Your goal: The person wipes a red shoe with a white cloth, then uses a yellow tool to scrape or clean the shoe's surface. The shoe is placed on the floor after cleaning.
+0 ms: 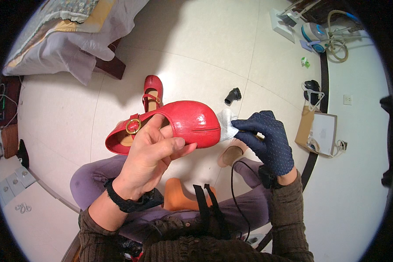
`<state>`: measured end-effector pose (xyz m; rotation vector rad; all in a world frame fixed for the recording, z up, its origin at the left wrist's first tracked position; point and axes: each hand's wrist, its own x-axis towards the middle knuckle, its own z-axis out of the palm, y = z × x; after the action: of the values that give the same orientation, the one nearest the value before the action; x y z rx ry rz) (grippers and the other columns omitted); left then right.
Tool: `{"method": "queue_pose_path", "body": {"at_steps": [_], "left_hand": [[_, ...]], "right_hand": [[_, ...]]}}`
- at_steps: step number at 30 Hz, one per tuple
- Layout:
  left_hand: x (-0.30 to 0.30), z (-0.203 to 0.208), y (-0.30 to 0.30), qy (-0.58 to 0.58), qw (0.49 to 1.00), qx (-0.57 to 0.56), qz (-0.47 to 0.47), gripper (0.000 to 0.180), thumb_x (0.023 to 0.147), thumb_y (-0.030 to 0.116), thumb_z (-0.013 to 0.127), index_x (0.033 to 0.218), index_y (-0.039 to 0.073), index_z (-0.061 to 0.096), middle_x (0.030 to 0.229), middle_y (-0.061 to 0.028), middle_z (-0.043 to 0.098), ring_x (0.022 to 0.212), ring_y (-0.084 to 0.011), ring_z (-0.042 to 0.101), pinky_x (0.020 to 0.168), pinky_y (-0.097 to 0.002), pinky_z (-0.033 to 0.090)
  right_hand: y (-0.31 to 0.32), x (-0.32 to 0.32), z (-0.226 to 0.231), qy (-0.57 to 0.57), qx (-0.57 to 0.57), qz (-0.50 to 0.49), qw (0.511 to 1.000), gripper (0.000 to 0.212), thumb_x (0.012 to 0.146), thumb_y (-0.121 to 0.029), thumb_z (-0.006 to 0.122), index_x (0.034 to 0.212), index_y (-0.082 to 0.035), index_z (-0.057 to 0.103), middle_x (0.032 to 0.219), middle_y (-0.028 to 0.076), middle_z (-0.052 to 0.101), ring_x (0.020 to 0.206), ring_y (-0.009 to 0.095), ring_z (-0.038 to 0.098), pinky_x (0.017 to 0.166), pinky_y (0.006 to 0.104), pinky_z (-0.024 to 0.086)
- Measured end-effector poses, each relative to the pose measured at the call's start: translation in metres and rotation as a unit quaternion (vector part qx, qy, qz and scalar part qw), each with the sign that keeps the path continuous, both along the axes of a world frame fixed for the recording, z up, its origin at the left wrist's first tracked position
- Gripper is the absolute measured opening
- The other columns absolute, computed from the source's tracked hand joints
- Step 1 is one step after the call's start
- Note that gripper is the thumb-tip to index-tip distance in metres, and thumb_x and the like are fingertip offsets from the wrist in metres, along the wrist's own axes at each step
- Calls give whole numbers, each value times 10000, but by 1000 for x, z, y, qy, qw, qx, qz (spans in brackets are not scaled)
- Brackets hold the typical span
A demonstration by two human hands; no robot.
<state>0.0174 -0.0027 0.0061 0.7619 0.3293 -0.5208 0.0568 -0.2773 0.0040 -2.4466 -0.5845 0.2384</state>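
Note:
A glossy red shoe (190,120) with a strap and a round gold buckle is held sideways in front of me, its toe to the right. My left hand (155,150), bare, grips it with some fingers inside the opening and the thumb near the upper's edge. A dark dotted glove covers my right hand (264,137), which pinches a white cloth (226,125) against the shoe's toe. Farther off on the floor stands a second red shoe (153,91), its heel end partly hidden behind the held one.
A small black cylindrical piece (233,96) lies on the tiled floor. An open cardboard box (318,133) rests by the right wall, with a blue-and-white appliance (314,35) and hose beyond. A draped bed (65,48) fills the far left. An orange object (179,194) sits between my legs.

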Motion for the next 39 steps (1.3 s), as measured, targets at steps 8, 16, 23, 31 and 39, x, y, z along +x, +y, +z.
{"method": "queue_pose_path", "body": {"at_steps": [8,16,23,31,39], "left_hand": [[-2,0,-4,-9,1000,19,-6,591,913,-93,597,1448,-6,361,1336,-182,640,1187,-239,662,1000,-358,566],[-5,-4,-6,-39,998,40,-6,594,895,-122,616,1421,-4,366,1329,-173,643,1181,-220,663,992,-342,555],[-9,-6,-13,-78,993,93,-17,639,867,-113,659,1409,14,345,1379,-158,589,1246,-212,615,1039,-338,520],[-10,-8,-12,-69,993,87,-27,629,849,-88,693,1362,34,350,1416,-128,550,1318,-204,548,1110,-389,461],[-10,-5,-17,-62,994,85,-29,611,839,-66,723,1318,40,358,1390,-112,544,1306,-199,541,1145,-402,418]], "right_hand": [[3,0,-6,-60,31,39,997,214,814,-180,797,1025,-152,806,813,39,716,763,217,637,784,349,459],[5,1,-18,-61,29,44,997,187,810,-193,797,995,-171,803,807,26,712,755,209,643,780,353,471],[13,2,-21,-185,-11,110,976,236,775,-114,767,1000,-183,755,721,28,613,672,214,594,700,372,429],[20,3,-16,-184,-127,141,964,297,718,-40,732,980,-180,733,708,32,591,663,223,600,722,388,432],[29,1,-13,-183,-136,146,963,294,726,-32,731,990,-162,743,762,46,648,683,227,628,753,396,449]]}}
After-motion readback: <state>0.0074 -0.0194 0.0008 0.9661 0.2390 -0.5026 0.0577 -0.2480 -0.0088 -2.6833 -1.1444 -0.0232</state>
